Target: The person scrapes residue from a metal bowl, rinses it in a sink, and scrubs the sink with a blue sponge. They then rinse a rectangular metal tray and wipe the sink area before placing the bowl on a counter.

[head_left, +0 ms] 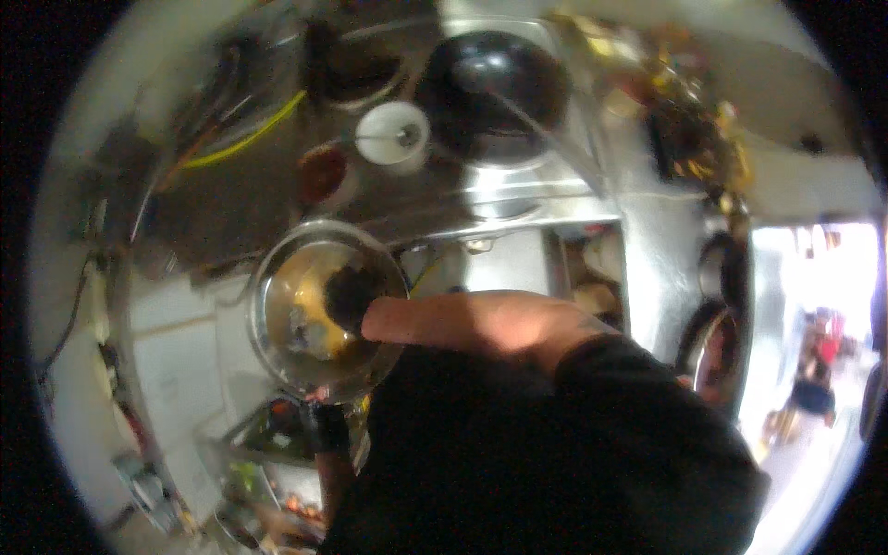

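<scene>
A round metal bowl (262, 310) is in front of me, left of the middle, with a yellowish, wet-looking food (310, 287) in it. My right hand (351, 298), in a black glove, reaches down into the bowl over the food. Blur and the dark glove hide how its fingers are set. At the near rim is my left hand (328, 427), also black-gloved, gripping the bowl from below. Its fingertips are mostly hidden by the bowl.
Beyond the bowl runs a steel cooking counter with a black wok (495, 88), a white round container (393, 132) and a reddish-brown container (326, 174). A long handle (546, 134) slants out of the wok. Trays of vegetables (268, 430) stand low at the near left.
</scene>
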A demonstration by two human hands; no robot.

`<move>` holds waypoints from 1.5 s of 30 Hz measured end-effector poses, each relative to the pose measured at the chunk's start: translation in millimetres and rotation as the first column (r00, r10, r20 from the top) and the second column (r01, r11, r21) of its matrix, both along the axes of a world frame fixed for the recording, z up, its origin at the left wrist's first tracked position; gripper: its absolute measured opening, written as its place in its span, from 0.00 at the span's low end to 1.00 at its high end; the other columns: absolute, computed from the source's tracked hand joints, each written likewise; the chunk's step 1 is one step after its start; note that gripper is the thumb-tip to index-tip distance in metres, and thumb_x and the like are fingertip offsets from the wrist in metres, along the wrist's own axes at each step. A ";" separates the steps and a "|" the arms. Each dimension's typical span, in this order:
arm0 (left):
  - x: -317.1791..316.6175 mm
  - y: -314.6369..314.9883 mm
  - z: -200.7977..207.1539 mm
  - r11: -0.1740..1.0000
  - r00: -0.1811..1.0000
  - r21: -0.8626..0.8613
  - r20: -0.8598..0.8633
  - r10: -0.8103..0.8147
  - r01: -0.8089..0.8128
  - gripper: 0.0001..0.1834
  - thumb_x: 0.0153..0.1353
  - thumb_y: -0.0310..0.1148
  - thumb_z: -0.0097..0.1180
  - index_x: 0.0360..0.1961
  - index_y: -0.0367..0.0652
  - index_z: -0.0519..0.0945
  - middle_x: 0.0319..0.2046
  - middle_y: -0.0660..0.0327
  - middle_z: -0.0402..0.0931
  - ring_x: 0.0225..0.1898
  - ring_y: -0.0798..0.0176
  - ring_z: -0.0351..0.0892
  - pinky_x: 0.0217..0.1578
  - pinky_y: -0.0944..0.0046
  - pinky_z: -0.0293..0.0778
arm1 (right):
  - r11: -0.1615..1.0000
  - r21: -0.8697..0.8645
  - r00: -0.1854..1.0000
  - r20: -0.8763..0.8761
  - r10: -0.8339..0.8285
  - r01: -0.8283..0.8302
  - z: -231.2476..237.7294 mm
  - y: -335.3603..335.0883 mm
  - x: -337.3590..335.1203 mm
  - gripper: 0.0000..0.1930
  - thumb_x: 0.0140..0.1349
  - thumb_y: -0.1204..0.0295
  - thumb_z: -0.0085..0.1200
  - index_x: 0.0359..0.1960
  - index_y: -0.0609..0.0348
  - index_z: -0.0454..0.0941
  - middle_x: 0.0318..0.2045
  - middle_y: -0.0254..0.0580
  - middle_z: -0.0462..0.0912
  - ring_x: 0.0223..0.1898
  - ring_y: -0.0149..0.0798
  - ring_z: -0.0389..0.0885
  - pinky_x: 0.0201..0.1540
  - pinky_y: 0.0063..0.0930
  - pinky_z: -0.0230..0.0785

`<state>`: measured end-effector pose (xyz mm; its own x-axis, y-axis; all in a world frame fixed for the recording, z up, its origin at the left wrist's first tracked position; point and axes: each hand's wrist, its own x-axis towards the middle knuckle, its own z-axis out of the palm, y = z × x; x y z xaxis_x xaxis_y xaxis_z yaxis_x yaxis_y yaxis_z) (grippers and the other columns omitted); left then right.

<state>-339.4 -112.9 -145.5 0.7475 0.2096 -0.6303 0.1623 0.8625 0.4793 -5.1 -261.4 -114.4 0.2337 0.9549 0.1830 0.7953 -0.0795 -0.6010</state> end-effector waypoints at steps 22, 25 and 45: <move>106.4 -130.9 -4.4 0.826 0.938 0.503 0.083 -0.338 0.253 0.20 0.69 0.42 0.53 0.54 0.38 0.73 0.48 0.54 0.75 0.46 0.56 0.75 0.47 0.54 0.76 | 0.785 -0.581 0.945 -0.080 -0.316 0.213 -127.4 -176.2 -41.9 0.10 0.62 0.71 0.53 0.39 0.56 0.85 0.42 0.47 0.86 0.46 0.48 0.84 0.47 0.41 0.79; 149.8 -152.2 -9.1 0.819 0.916 0.483 0.077 -0.393 0.310 0.20 0.69 0.42 0.53 0.54 0.38 0.73 0.48 0.53 0.75 0.46 0.56 0.75 0.47 0.54 0.76 | 0.775 -0.577 0.906 -0.135 -0.402 0.258 -105.4 -196.1 -41.8 0.10 0.62 0.71 0.53 0.40 0.56 0.85 0.42 0.47 0.85 0.46 0.48 0.84 0.47 0.41 0.78; 217.5 -276.0 -13.3 0.773 0.865 0.457 0.014 -0.502 0.441 0.18 0.69 0.38 0.54 0.54 0.36 0.75 0.48 0.52 0.76 0.47 0.55 0.76 0.47 0.55 0.77 | 0.778 -0.550 0.766 -0.344 -0.543 0.305 -107.1 -294.2 -38.0 0.11 0.64 0.69 0.52 0.44 0.55 0.83 0.44 0.46 0.85 0.47 0.47 0.84 0.49 0.40 0.78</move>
